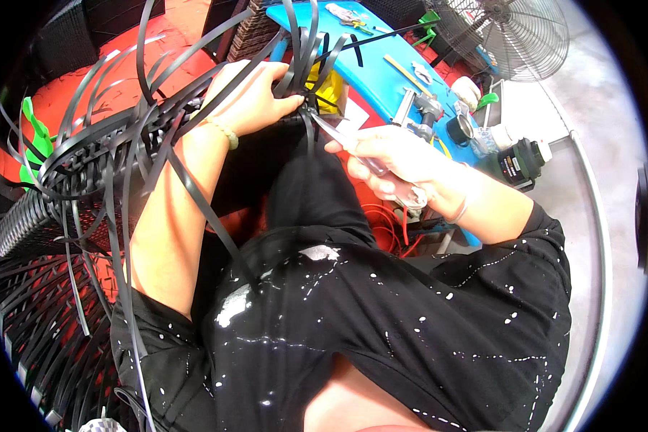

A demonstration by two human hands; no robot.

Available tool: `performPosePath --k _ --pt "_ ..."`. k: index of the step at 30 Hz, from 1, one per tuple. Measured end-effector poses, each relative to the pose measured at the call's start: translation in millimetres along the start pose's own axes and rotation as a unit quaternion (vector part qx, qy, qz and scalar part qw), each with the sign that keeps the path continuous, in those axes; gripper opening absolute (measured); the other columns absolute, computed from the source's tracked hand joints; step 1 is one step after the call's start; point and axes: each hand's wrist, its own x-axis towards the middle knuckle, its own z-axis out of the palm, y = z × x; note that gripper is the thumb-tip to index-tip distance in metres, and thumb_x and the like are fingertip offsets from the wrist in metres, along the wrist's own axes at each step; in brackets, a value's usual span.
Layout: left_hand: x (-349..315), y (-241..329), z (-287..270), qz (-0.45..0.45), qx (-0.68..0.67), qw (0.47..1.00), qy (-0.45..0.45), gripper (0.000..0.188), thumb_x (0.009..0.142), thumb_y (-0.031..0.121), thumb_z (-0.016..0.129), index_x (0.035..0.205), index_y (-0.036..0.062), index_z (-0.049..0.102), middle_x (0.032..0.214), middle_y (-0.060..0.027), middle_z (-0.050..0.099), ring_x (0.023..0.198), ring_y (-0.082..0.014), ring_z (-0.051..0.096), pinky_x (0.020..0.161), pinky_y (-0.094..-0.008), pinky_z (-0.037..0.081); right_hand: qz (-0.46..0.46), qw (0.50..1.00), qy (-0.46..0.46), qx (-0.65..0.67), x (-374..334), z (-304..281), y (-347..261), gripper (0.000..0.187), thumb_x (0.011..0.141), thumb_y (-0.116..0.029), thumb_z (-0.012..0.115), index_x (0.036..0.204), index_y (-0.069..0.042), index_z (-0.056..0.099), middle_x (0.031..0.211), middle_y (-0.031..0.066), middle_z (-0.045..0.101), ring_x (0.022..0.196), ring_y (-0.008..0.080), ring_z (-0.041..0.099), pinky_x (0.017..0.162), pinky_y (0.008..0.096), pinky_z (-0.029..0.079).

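Note:
My left hand grips a bundle of black flat plastic strips where they rise from a half-woven black frame. A bead bracelet sits on that wrist. My right hand is closed around a metal tool with a clear handle, its pointed tip touching the strips just below my left fingers. Loose strip ends fan out over my left forearm and lap.
A blue table at the upper right carries hand tools, jars and a black bottle. A standing fan is behind it. Red flooring and a woven black panel lie to the left. An orange cable runs under the table.

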Motion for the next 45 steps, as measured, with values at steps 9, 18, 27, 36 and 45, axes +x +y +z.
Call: performPosePath --k 9,18,27,36,45 --pt "2 -6 13 0.018 0.001 0.999 0.036 0.038 0.076 0.038 0.073 0.100 0.0087 0.072 0.087 -0.0162 0.070 0.084 -0.0339 0.068 0.075 -0.0417 0.054 0.011 1.000 -0.008 0.025 0 -4 -4 0.029 0.098 -0.017 0.051 0.116 0.005 0.054 0.068 0.0054 0.056 0.042 0.0093 0.045 0.038 0.0244 0.038" --pt "2 -2 14 0.015 -0.007 0.999 0.032 0.035 0.077 0.038 0.073 0.097 0.0096 0.071 0.086 -0.0156 0.069 0.083 -0.0348 0.067 0.071 -0.0432 0.052 0.023 0.999 0.019 0.037 -2 -1 -8 0.028 0.097 -0.015 0.051 0.118 0.003 0.057 0.068 0.0027 0.056 0.038 0.0073 0.041 0.035 0.0210 0.033" --pt "5 -5 23 0.021 0.009 0.998 0.054 0.036 0.076 0.039 0.073 0.097 0.0098 0.071 0.089 -0.0159 0.069 0.084 -0.0351 0.067 0.073 -0.0424 0.052 0.062 0.998 -0.004 0.029 8 -11 -18 0.026 0.096 -0.012 0.050 0.116 0.003 0.053 0.067 0.0029 0.051 0.043 0.0081 0.042 0.040 0.0252 0.034" --pt "8 -4 26 0.039 0.000 0.998 0.040 0.036 0.078 0.039 0.072 0.091 0.0059 0.069 0.084 -0.0169 0.068 0.081 -0.0353 0.066 0.071 -0.0425 0.052 -0.073 0.995 -0.006 0.068 20 -10 35 0.027 0.098 -0.013 0.048 0.118 0.004 0.054 0.068 0.0040 0.054 0.043 0.0100 0.046 0.038 0.0235 0.037" --pt "3 -11 20 0.031 0.035 0.998 0.031 0.040 0.077 0.039 0.071 0.096 0.0043 0.070 0.089 -0.0183 0.069 0.084 -0.0345 0.068 0.075 -0.0420 0.054 0.021 0.994 0.033 0.106 16 7 -4 0.026 0.098 -0.018 0.055 0.114 0.002 0.055 0.065 -0.0011 0.049 0.039 0.0052 0.035 0.034 0.0182 0.028"
